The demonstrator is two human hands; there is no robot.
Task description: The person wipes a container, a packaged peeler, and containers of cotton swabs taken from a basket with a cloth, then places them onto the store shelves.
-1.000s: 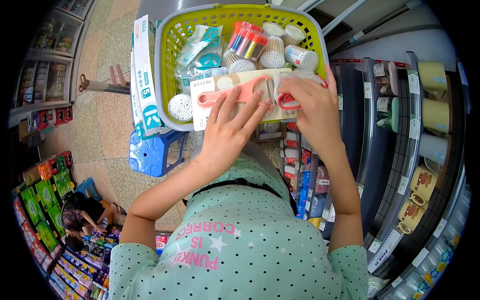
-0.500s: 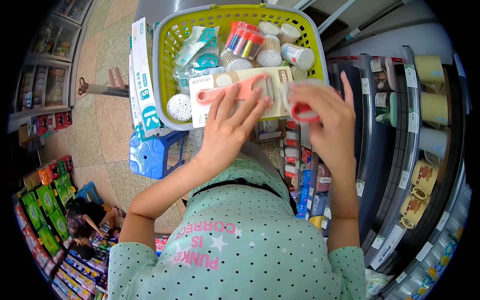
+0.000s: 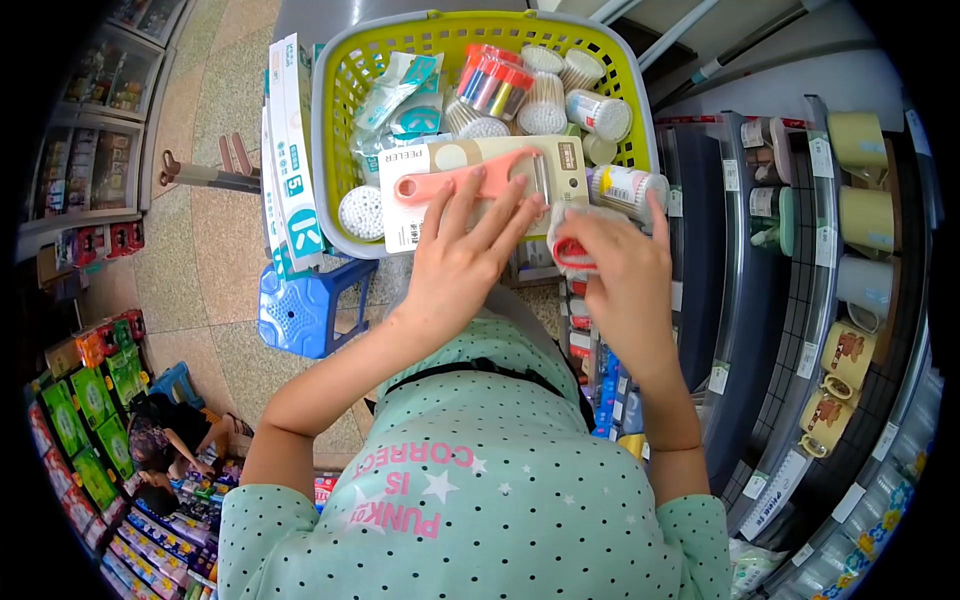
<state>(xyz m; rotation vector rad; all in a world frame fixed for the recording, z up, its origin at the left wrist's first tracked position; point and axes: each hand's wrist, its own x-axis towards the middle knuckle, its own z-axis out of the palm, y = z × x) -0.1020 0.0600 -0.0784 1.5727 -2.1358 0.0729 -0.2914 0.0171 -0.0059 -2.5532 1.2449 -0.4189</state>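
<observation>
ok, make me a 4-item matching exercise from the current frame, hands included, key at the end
Column 1
1. Left hand
2. Basket
3. Right hand
4. Stool

Column 2
A. Gripping a red-edged item
B. Blue, standing on the tiled floor
C. Fingers spread over the peeler pack
D. Yellow-green with a grey rim

Pairs: 1-C, 2-D, 3-A, 4-B
</observation>
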